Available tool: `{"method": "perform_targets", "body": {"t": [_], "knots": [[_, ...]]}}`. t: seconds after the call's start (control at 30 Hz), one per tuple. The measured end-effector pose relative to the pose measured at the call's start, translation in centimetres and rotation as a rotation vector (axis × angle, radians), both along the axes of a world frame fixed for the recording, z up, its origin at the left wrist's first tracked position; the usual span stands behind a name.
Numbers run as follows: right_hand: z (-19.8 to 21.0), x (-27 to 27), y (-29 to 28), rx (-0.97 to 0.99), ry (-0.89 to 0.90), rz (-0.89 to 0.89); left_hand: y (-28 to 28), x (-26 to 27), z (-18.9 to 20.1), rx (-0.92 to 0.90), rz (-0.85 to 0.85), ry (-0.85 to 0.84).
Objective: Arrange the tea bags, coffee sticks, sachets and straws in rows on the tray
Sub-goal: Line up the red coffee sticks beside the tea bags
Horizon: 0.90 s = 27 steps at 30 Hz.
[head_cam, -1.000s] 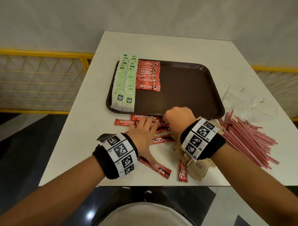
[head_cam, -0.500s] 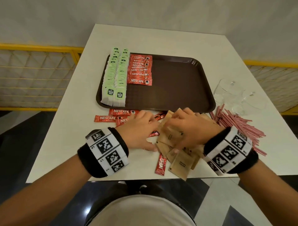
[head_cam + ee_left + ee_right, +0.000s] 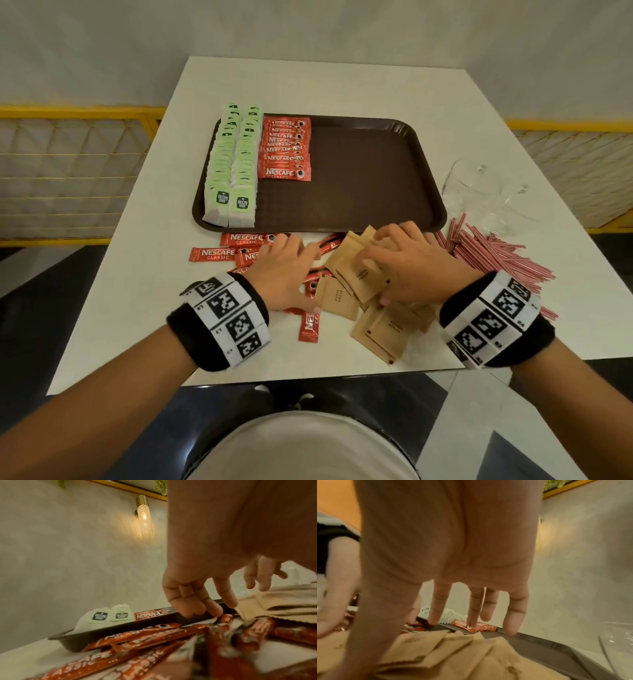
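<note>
Tray [image 3: 359, 192] on table [image 3: 342, 85] — tea bags [image 3: 231, 164], coffee sticks [image 3: 286, 150] in rows at left. Left hand [image 3: 284, 270] spread flat over loose sticks [image 3: 222, 253]; right hand [image 3: 407, 263], fingers extended, on brown sachets [image 3: 380, 332] — straws [image 3: 496, 253] heaped beside.

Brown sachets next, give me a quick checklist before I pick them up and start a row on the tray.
1. Free space on tray right of the coffee sticks: ok.
2. Brown sachets within reach, under right hand: ok.
3. Sachets squared into a stack: not ok, they lie fanned and overlapping.
4. Right hand holds a sachet: cannot tell; fingers look spread.
5. Coffee row finished: not ok, loose sticks remain under left hand.
6. Straws clear of sachets: ok.
</note>
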State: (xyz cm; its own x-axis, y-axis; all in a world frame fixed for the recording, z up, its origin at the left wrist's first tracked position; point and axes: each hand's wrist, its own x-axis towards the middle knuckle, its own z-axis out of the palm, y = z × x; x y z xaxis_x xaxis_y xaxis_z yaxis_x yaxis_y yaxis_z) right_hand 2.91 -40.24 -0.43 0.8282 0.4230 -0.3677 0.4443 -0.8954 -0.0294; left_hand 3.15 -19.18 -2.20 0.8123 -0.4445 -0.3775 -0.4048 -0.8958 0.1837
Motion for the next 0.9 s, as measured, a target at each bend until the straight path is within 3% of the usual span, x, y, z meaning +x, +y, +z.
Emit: {"method": "perform_targets", "body": {"t": [0.2, 0.47, 0.63, 0.77, 0.9], "knots": [[-1.2, -0.8, 2.1, -0.059, 0.17, 0.26, 0.7, 0.5, 0.0, 0.043, -0.043, 0.024], [-0.9, 0.4, 0.6, -0.05, 0.139, 0.193, 2.7, 1.3, 0.2, 0.009, 0.048, 0.072], [0.7, 1.3, 3.8, 0.033, 0.038, 0.207, 5.5, 2.1, 1.2, -0.023, 0.111, 0.113], [-0.1, 2.5, 7.4, -0.024, 0.057, 0.223, 7.1, 1.9, 0.9, 0.038, 0.138, 0.096], [-1.4, 3.3, 9.5, -0.063, 0.024, 0.219, 7.8, 1.3, 0.2, -0.072, 0.188, 0.134]]}}
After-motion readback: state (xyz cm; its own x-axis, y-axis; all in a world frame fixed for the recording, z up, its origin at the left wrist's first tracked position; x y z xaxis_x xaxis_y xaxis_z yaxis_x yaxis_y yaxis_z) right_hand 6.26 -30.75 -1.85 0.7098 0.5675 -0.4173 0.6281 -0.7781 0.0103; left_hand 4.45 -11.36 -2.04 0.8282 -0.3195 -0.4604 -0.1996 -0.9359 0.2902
